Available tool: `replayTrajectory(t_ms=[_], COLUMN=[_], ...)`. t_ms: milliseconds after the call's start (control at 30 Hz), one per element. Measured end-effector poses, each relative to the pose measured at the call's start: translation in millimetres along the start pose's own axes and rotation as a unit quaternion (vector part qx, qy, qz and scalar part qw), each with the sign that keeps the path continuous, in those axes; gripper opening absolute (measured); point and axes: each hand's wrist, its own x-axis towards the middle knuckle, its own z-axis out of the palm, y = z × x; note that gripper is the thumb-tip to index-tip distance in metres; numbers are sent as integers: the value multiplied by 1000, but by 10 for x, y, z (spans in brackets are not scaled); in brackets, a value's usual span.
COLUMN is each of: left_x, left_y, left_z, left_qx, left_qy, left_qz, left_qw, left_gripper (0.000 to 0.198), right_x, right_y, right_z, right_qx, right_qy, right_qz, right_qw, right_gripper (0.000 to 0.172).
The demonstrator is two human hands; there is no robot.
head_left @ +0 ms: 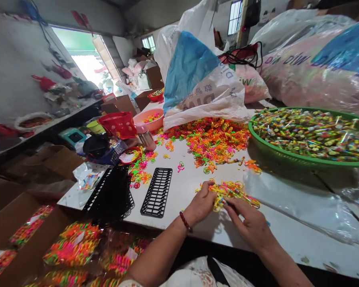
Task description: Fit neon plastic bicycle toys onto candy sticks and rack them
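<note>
My left hand [201, 202], with a dark red bead bracelet at the wrist, is closed with its fingers pinching a small yellow plastic toy piece [217, 204]. My right hand [249, 223] is closed on the near right side of the same piece, thumb and fingers together, where a bit of blue and white shows. The exact shape between the fingertips is partly hidden. Just beyond both hands lies a small heap of mostly yellow toy pieces [235, 188] on the white table [185, 191]. Left of my hands, a black slotted plastic rack [157, 192] lies flat.
A large pile of orange, pink and green pieces [218, 141] spreads below a white-blue sack [194, 75]. A green basket [287, 153] of small wrapped sticks stands right, near clear plastic bags [299, 203]. Stacked black racks [110, 195], a bottle [146, 137] and packed cartons [26, 223] are left.
</note>
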Motion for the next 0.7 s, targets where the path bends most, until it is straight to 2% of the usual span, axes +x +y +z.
replayTrajectory(t_ms=[67, 100, 167, 200, 267, 367, 467, 600, 700], left_x=[142, 238, 467, 587, 815, 1072, 1207, 1217, 1089], left_y=[-44, -75, -148, -187, -264, -357, -429, -507, -509], left_z=[-170, -285, -551, -687, -925, -1126, -1177, -1202, -1237], left_qx=[45, 94, 224, 280, 303, 298, 264, 173, 67], left_qy=[18, 62, 173, 210, 240, 239, 219, 198, 199], left_qz=[-8, -9, -7, -23, -34, -39, -46, -59, -63], left_qw=[999, 994, 959, 936, 922, 923, 938, 963, 976], left_gripper=[33, 31, 22, 18, 15, 18, 19, 25, 25], right_x=[-7, -14, -30, -38, -52, -68, -55, 105, 408], right_y=[168, 254, 410, 473, 565, 629, 632, 534, 350], right_z=[-77, -115, -170, -180, -156, -39, 66, 70, 68], right_qx=[-48, -79, -151, -187, -236, -236, -239, -248, -186], right_qy=[2, 3, 8, 11, 13, -11, -32, -36, -49], right_qz=[27, 35, 39, 38, 31, 7, 0, 5, -31], right_qw=[998, 996, 988, 982, 971, 972, 970, 968, 981], right_gripper=[21, 22, 28, 31, 35, 30, 27, 26, 26])
